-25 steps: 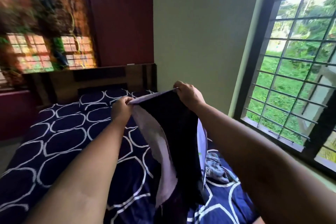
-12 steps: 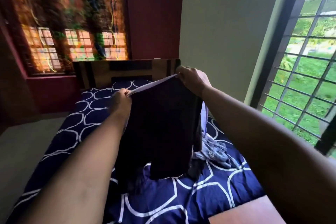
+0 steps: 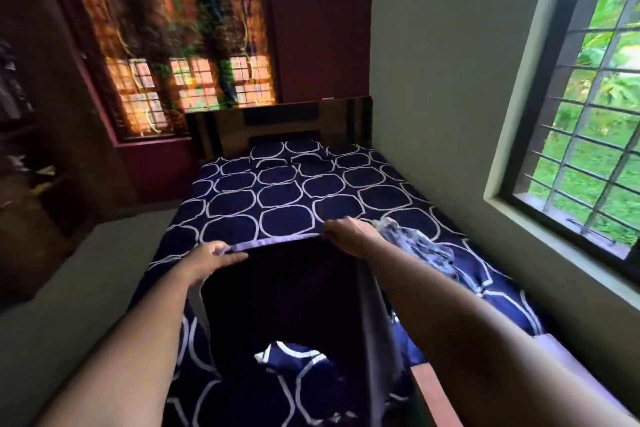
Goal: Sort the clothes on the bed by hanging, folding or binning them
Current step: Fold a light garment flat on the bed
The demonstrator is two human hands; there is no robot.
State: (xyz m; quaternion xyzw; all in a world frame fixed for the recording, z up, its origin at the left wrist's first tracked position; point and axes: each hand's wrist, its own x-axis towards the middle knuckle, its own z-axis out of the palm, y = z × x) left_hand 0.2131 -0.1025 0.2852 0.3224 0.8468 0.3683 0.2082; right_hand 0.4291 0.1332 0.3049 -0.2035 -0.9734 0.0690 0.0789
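Note:
A black garment with a pale lilac top band is stretched out low over the near end of the bed. My left hand pinches the band's left end. My right hand grips its right end. The black cloth spreads toward me between my forearms, with a gap near its lower edge showing the sheet. A crumpled grey-blue piece of clothing lies on the sheet just right of my right wrist.
The bed has a navy sheet with white rings and a wooden headboard at the far end. A pale green wall and a barred window run along the right. Grey floor lies left of the bed. Dark shelving stands far left.
Both hands have come down from chest height, carrying the garment's top band to just above the sheet. The garment has gone from hanging to lying spread out. The view has pulled back and tilted down.

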